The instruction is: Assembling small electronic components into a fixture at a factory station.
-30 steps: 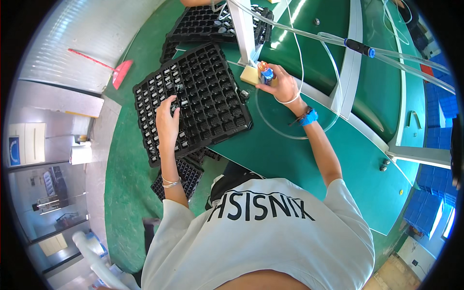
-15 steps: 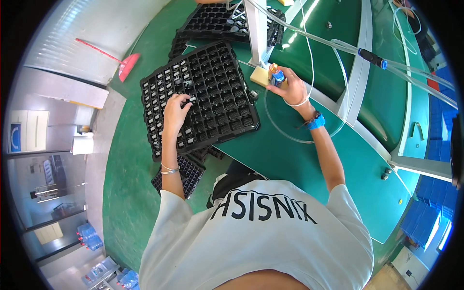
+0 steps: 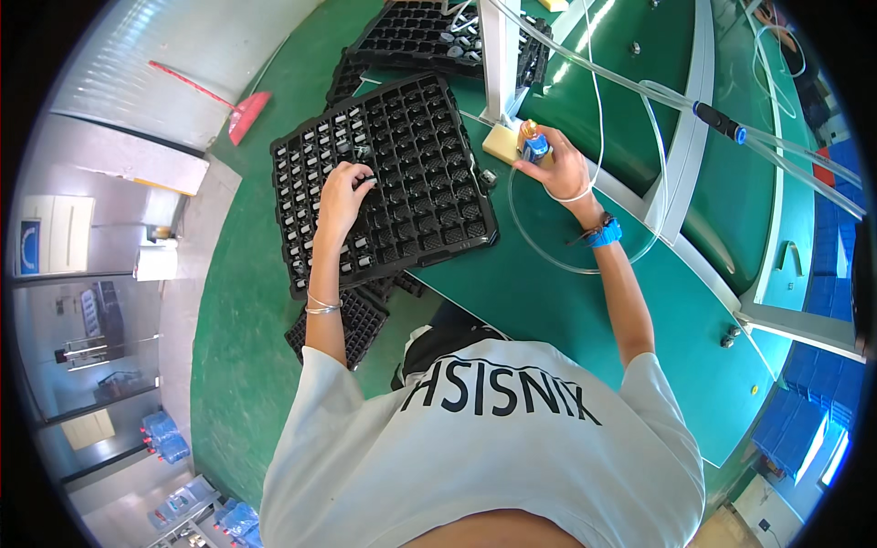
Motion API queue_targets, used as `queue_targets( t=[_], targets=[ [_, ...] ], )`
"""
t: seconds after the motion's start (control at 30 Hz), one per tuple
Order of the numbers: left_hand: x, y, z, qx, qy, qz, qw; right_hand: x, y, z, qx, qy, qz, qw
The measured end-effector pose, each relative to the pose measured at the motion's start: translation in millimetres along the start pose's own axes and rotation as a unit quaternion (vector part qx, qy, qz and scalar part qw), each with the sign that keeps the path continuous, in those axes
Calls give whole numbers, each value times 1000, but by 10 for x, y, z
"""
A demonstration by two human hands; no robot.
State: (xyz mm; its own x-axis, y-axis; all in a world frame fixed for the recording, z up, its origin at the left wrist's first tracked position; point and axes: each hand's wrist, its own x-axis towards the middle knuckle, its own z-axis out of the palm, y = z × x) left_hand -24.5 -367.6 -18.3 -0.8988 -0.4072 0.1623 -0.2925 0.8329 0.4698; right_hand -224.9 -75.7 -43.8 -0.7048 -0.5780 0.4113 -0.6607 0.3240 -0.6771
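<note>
Over the middle of a black compartment tray (image 3: 429,196), my left hand (image 3: 343,194) has its fingertips pinched together at a small silver cylindrical part (image 3: 370,181), mostly hidden by the fingers. Similar silver parts fill many pockets on the tray's left side, while pockets on its right side show bare. Above the green tabletop, my right hand (image 3: 565,169) is wrapped round a small blue tool with a brass-coloured tip (image 3: 535,143), the tip pointing up. A yellow sponge-like block (image 3: 500,144) lies just left of that tool.
More black trays (image 3: 416,41) with loose parts lie beyond, next to a white upright post (image 3: 501,68). Clear tubing (image 3: 548,259) loops round my right wrist area. A small metal part (image 3: 488,178) sits by the tray's right edge. Another black tray (image 3: 361,329) is lower, beneath my left forearm.
My left fingers have closed in over the silver part, which showed more beside them before. My right hand still holds the blue tool in nearly the same place. The whole view has shifted slightly.
</note>
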Motion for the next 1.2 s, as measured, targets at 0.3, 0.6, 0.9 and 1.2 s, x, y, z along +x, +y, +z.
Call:
queue_targets(
  t=[0.3,0.6,0.9,1.2],
  targets=[
    [-18,7,-26,-96,60,-58,992,54,-44,-12,-23,48,-61,997],
    [40,-124,86,-18,89,48,995,60,-19,3,-8,14,-25,1000],
    [-8,-84,-10,-13,54,51,997,58,-87,42,19,15,-37,999],
    [-240,-91,-29,-414,39,-109,903,330,257,-47,189,123,57,972]
  ],
)
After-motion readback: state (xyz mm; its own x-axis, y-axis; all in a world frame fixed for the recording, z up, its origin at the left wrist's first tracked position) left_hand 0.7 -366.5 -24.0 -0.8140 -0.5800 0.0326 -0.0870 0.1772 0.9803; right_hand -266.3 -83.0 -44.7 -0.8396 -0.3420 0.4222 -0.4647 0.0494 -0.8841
